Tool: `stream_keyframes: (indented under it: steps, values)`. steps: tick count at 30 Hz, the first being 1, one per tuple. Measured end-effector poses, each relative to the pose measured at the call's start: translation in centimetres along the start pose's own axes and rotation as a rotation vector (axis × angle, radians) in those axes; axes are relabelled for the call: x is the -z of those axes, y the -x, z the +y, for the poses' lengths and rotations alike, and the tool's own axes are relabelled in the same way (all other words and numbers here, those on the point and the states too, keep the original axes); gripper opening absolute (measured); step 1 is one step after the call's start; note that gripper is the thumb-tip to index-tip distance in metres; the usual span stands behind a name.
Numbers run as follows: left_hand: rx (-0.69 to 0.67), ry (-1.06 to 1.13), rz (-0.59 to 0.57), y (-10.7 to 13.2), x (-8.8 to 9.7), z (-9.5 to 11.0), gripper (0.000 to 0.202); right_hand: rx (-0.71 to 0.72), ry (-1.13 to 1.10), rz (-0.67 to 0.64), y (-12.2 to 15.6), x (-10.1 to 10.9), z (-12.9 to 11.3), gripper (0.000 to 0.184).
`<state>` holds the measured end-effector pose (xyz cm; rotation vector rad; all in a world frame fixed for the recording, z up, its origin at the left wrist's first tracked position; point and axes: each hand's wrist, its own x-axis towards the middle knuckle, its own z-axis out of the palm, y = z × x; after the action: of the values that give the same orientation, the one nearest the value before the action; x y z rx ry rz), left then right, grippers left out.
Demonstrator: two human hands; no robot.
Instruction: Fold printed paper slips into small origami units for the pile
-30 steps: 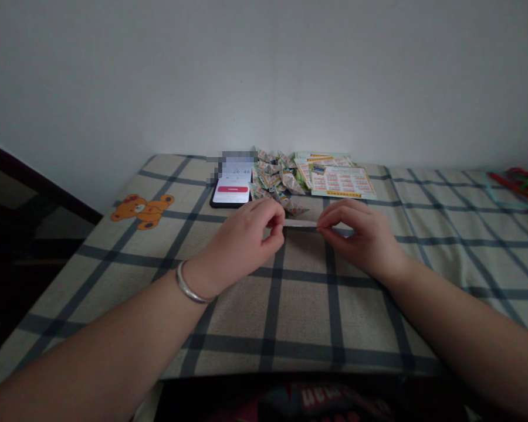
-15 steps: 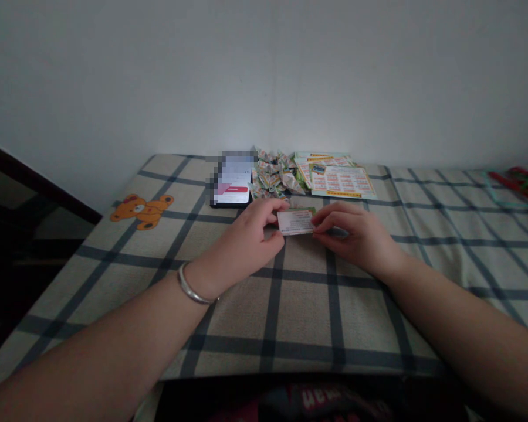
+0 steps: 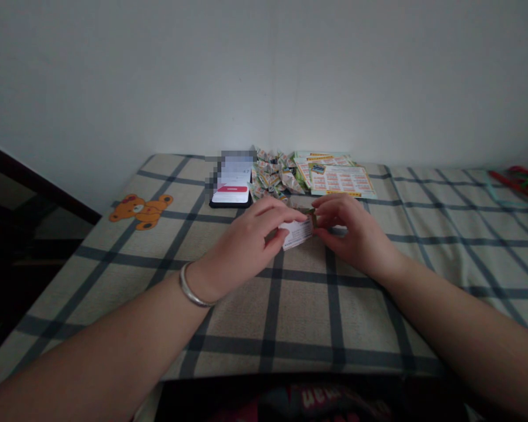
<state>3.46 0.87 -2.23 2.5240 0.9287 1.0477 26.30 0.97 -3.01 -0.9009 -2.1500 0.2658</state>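
A small folded printed paper (image 3: 297, 233), white with fine text and a green edge at the back, is held just above the checked cloth. My left hand (image 3: 257, 237), with a silver bangle at the wrist, grips its left part between thumb and fingers, the index finger lying along the top. My right hand (image 3: 352, 234) pinches the right end, thumb in front and fingers curled behind. Beyond my hands lies a pile of folded paper pieces (image 3: 275, 173). To its right are flat printed sheets (image 3: 343, 180) with red and yellow print, overlapping each other.
A lit phone (image 3: 231, 187) rests left of the folded pile. An orange bear picture (image 3: 141, 210) is on the checked tablecloth (image 3: 229, 334) at the left. Red and green items (image 3: 521, 181) sit at the far right edge. A pale wall (image 3: 264, 76) rises behind the table.
The folded paper has tilted, its left end now lower and nearer me. My left index finger has reached across its top, and my right fingers have lifted slightly and bent at its right end.
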Motion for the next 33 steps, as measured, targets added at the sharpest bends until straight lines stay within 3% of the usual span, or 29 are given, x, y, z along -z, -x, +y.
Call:
stream_keyframes:
  steps: [3,7,10,17,26,33]
  values:
    - [-0.051,-0.030,-0.040,0.11,0.20,0.37,0.046,-0.047,0.019,0.017,0.10,-0.01,0.03,0.042]
    - [-0.040,0.017,-0.024,0.24,-0.02,0.31,0.050,-0.078,0.086,-0.064,0.12,0.37,-0.05,0.026]
    - [-0.008,0.097,-0.040,0.19,-0.06,0.26,0.044,-0.088,0.106,-0.091,0.06,0.67,-0.18,0.016]
    - [-0.073,0.139,-0.154,-0.03,0.36,0.43,0.023,-0.128,0.095,-0.085,0.09,0.68,-0.09,0.015]
    - [-0.019,0.154,-0.219,-0.04,0.44,0.52,0.022,-0.150,0.053,-0.085,0.31,0.55,-0.04,0.023]
    - [-0.031,0.111,-0.183,-0.05,0.53,0.62,0.018,0.060,0.067,-0.082,0.19,0.67,-0.54,0.016]
